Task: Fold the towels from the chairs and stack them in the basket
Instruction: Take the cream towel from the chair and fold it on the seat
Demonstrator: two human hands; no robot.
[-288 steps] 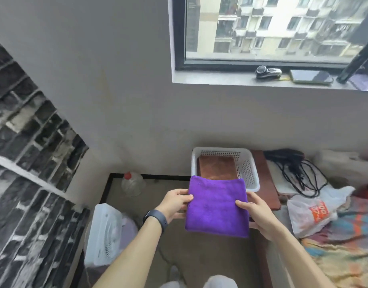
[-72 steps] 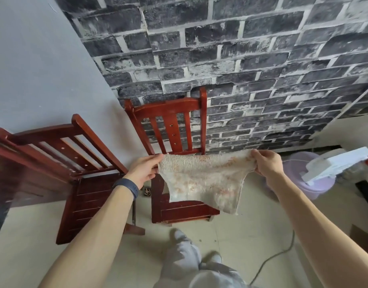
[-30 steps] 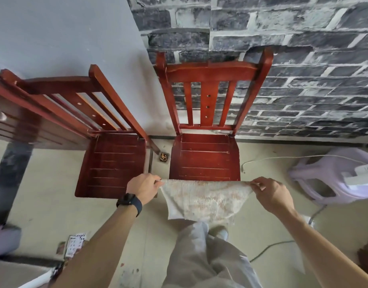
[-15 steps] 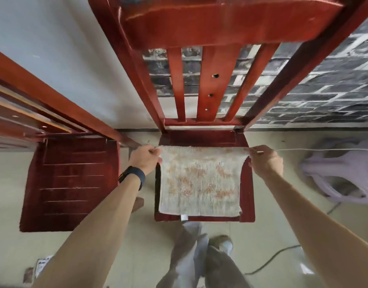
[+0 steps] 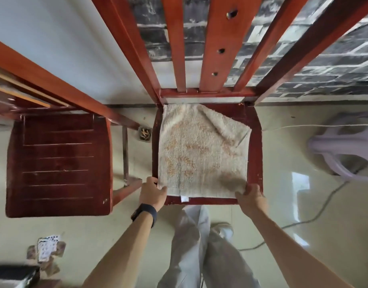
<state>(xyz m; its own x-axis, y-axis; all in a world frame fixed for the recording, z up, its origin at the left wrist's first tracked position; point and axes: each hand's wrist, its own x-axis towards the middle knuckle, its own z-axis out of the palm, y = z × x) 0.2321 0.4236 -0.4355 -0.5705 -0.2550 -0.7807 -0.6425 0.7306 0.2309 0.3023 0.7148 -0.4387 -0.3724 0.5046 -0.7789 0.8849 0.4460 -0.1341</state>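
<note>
**As it lies now — spread flat, fold pending**

Where the seat of the red-brown wooden slat-back chair (image 5: 254, 154) carries it, the cream terry towel (image 5: 201, 150) with faded orange mottling lies spread over most of that seat, near edge along the seat's front edge. Its far right corner is turned over onto the cloth; a small white label (image 5: 184, 198) shows at the near edge. Grips: left hand (image 5: 153, 193) pinches the near left corner, thumb on top; right hand (image 5: 250, 199) has its fingers closed on the near right corner. No basket in view.

Risks, as judged — folding near edge to far would trap the turned corner and leave a lopsided bundle that stacks badly; a pull toward the person would drag the limp cloth off the front edge onto the floor.
</note>
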